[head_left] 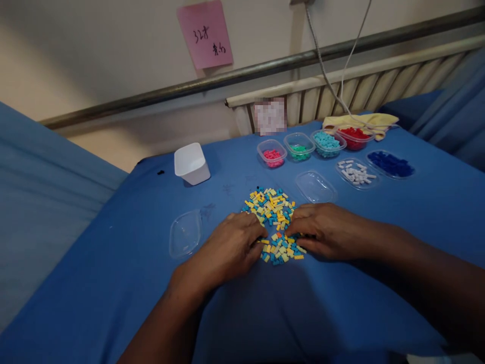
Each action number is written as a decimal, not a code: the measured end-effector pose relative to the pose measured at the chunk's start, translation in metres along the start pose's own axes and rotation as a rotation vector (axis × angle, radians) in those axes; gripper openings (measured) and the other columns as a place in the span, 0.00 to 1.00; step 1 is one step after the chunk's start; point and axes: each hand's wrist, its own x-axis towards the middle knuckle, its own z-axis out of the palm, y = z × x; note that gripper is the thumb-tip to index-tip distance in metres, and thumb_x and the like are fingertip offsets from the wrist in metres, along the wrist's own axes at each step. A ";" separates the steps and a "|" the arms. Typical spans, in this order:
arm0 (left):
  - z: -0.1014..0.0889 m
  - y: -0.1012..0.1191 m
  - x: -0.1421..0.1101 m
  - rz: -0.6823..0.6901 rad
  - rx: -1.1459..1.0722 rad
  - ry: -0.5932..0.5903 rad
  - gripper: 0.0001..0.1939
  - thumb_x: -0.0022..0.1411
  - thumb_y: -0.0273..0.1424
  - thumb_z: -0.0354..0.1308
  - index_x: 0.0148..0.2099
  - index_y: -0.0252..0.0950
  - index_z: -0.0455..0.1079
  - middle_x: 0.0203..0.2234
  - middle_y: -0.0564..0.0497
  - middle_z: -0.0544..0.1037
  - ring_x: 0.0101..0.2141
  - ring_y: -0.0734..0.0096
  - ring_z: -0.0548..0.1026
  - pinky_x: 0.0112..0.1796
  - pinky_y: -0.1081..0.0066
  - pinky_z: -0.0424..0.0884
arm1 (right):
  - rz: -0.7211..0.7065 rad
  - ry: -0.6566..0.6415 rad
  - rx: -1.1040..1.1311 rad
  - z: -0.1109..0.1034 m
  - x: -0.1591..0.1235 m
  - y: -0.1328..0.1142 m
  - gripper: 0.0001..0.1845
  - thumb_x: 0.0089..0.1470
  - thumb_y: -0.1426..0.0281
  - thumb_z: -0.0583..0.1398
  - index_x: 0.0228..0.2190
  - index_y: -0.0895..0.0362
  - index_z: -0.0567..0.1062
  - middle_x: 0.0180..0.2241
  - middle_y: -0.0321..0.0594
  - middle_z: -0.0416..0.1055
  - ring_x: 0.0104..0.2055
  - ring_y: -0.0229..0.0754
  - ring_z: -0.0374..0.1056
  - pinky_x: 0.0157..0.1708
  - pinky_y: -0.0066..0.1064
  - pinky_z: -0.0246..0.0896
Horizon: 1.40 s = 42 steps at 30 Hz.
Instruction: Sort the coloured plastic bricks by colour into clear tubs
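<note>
Grip left (238,241), grip right (320,230), half-curled, touching bricks (273,206)

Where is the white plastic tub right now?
In the head view, the white plastic tub sits on the blue cloth, left of centre, just right of a small black object and beyond the left hand.

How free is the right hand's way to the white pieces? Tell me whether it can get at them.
Probably yes: the white pieces lie uncovered in a shallow clear dish, and nothing tall stands between them and the right hand. A low clear tray lies nearby, apparently easy to pass over.
</note>
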 end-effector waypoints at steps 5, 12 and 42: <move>0.000 -0.001 -0.001 -0.062 0.023 -0.015 0.12 0.70 0.25 0.61 0.53 0.40 0.79 0.47 0.46 0.82 0.49 0.55 0.80 0.50 0.56 0.71 | 0.064 -0.035 -0.051 -0.002 -0.002 -0.003 0.08 0.64 0.74 0.65 0.44 0.54 0.83 0.41 0.43 0.82 0.44 0.50 0.77 0.42 0.40 0.67; -0.003 0.002 0.002 -0.078 -0.016 -0.010 0.04 0.72 0.27 0.60 0.44 0.38 0.76 0.41 0.48 0.82 0.43 0.60 0.78 0.46 0.59 0.69 | 0.062 -0.071 -0.085 0.001 0.004 -0.013 0.08 0.67 0.74 0.62 0.42 0.55 0.82 0.39 0.43 0.81 0.43 0.50 0.75 0.47 0.43 0.65; 0.006 -0.009 0.004 -0.080 -0.312 0.116 0.05 0.75 0.29 0.60 0.47 0.39 0.78 0.41 0.49 0.82 0.39 0.66 0.79 0.42 0.67 0.71 | 0.547 0.267 1.019 0.020 0.011 0.000 0.12 0.54 0.64 0.72 0.41 0.54 0.83 0.33 0.37 0.83 0.35 0.42 0.77 0.38 0.35 0.71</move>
